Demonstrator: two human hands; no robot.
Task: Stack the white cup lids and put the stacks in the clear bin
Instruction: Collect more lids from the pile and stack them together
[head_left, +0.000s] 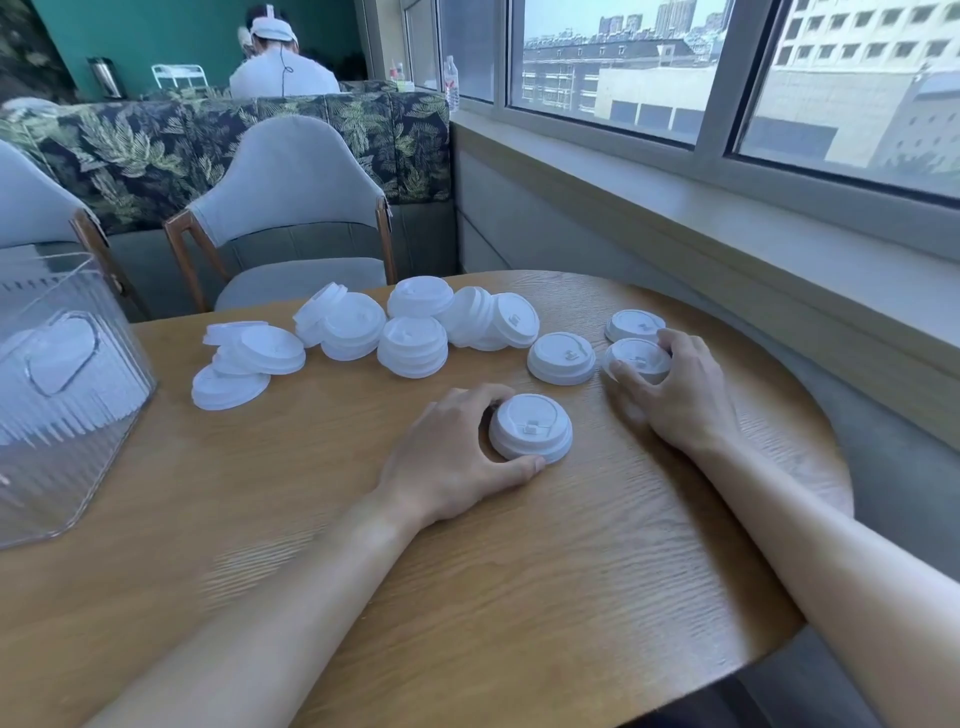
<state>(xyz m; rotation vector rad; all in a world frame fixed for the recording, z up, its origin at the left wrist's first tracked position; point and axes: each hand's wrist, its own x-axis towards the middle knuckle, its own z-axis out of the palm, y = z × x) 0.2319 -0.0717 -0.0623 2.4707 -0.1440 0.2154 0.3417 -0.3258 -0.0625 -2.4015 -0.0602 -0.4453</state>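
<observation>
1. The wooden surface has a rounded edge and plain grain; its near and left parts run out of the frame.
2. The clear bin, ribbed plastic, stands at the left and is cut off by the frame edge; what lies inside it is hard to make out.
3. A heap of white cup lids, round and domed, lies at the far middle, some tilted and overlapping, so they cannot be counted.
4. The left hand curls its grip around a short lid stack near the centre.
5. The right hand grips a single lid, fingers hiding its right side.
6. Two more lids lie flat nearby.
</observation>
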